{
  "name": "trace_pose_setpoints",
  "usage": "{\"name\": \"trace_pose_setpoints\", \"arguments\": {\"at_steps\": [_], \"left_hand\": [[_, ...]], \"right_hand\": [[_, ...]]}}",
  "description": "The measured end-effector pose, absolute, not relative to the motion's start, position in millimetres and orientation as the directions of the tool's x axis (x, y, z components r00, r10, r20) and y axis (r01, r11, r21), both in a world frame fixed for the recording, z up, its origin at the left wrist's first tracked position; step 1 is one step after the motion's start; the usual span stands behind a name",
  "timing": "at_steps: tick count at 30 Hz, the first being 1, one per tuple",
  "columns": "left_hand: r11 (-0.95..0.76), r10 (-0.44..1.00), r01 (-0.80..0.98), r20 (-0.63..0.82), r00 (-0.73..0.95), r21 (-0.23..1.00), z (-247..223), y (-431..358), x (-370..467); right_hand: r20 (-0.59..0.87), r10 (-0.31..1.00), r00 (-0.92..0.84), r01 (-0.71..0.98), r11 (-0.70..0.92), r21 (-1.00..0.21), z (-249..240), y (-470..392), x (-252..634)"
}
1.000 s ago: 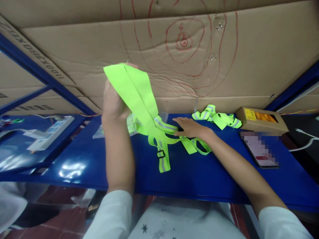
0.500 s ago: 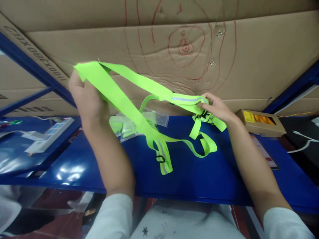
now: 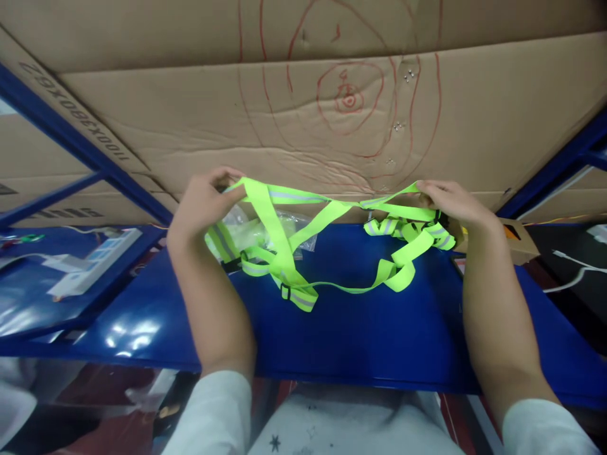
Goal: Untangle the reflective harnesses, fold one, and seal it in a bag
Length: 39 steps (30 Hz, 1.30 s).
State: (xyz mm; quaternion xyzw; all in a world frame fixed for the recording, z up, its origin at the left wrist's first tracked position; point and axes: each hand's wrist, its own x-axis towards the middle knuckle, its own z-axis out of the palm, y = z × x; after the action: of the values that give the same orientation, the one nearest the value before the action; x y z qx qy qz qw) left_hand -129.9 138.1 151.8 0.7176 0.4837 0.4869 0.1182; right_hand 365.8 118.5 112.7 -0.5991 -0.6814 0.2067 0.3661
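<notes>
A neon yellow-green reflective harness of flat straps with grey stripes is stretched between my two hands above the blue tabletop. My left hand pinches a strap at its upper left corner, thumb over the band. On the other side, my right hand grips a strap near a bunched part with dark buckles. Lower loops hang down to the table, one with a black slider buckle. Behind the straps lies a clear plastic bag, partly covered by them.
Brown cardboard with red rings drawn on it stands behind the blue table. A white power strip is at the left, and a cardboard box at the right, partly behind my right arm. Blue metal posts frame both sides.
My left hand has come down and to the right, and now holds a striped part of the harness. My right hand has moved right, drawing the upper strap out between the hands.
</notes>
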Motion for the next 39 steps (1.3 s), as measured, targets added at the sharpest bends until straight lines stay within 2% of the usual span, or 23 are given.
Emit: {"name": "trace_pose_setpoints", "arguments": {"at_steps": [3,9,14,17,21,24,27,29,32,36,39], "left_hand": [[-0.497,0.807,0.599,0.588,0.053,0.628,149,142,-123],[-0.529,0.78,0.606,0.621,0.072,0.593,145,148,-97],[-0.552,0.758,0.577,0.651,0.044,0.603,142,152,-83],[-0.552,0.743,0.58,0.67,0.016,0.599,142,153,-81],[-0.554,0.707,0.585,0.706,-0.044,0.592,141,156,-80],[-0.582,0.661,0.54,0.741,-0.12,0.607,143,157,-78],[-0.621,0.635,0.425,0.741,-0.219,0.659,149,150,-65],[-0.639,0.669,0.274,0.696,-0.261,0.718,153,141,-50],[-0.638,0.734,0.104,0.643,-0.22,0.763,156,126,-22],[-0.632,0.755,0.105,0.641,-0.138,0.768,153,119,-1],[-0.629,0.737,0.139,0.644,-0.205,0.765,150,128,-8]], "right_hand": [[0.189,0.98,-0.068,0.731,0.178,-0.658,101,129,366],[0.164,0.966,-0.201,0.807,0.258,-0.532,79,148,352],[0.127,0.932,-0.338,0.801,0.356,-0.482,87,129,318],[0.06,0.87,-0.489,0.749,0.454,-0.483,91,101,271],[-0.042,0.752,-0.658,0.631,0.52,-0.576,67,62,193],[-0.049,0.75,-0.659,0.594,0.48,-0.645,37,47,154],[-0.017,0.798,-0.603,0.557,0.405,-0.726,15,48,137],[0.005,0.814,-0.581,0.491,0.355,-0.796,8,54,135],[-0.016,0.802,-0.597,0.356,0.247,-0.901,6,65,137],[-0.117,0.762,-0.637,0.236,0.049,-0.97,15,70,144],[-0.153,0.716,-0.681,0.174,-0.044,-0.984,33,66,151]]}}
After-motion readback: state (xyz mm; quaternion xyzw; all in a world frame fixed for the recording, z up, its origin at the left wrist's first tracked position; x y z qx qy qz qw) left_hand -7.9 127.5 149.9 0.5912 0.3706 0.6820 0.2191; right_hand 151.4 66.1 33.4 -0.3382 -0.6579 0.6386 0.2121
